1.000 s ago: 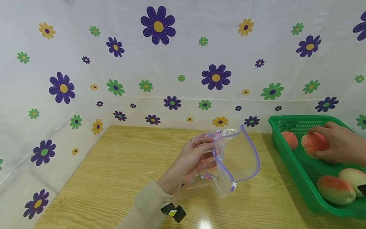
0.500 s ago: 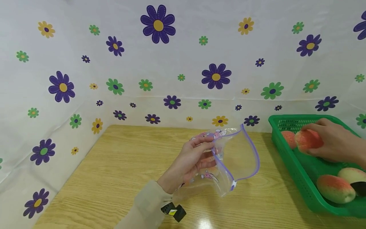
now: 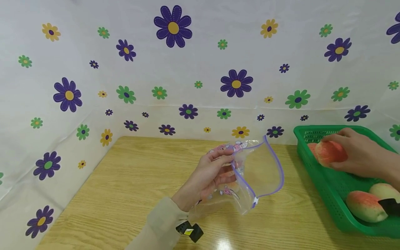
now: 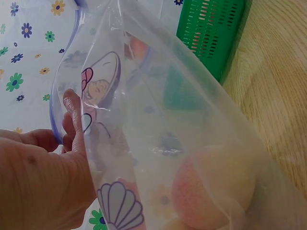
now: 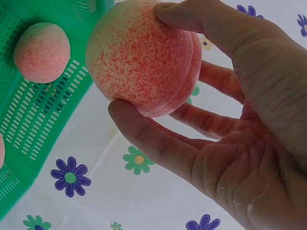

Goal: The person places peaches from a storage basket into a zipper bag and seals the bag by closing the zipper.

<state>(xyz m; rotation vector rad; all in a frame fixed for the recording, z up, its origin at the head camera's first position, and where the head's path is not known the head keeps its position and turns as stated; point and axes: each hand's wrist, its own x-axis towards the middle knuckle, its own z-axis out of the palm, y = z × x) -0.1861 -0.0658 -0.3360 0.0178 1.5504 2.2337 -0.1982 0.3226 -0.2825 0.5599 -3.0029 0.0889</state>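
Observation:
My left hand pinches the rim of a clear zip bag with a purple zip edge, its mouth spread toward the right. Through the bag's film in the left wrist view, a peach shows inside, low down. My right hand grips another peach between thumb and fingers, above the left side of the green basket. In the right wrist view this held peach is red-speckled, with a crease along one side.
Inside the basket lie more peaches: one peach at the near end, a paler peach beside it, and a peach partly hidden behind the held one. A wooden table meets a flowered cloth behind and at left.
My right hand has lifted the peach a little and carried it left within the basket, toward the bag. The left hand and bag have stayed in place.

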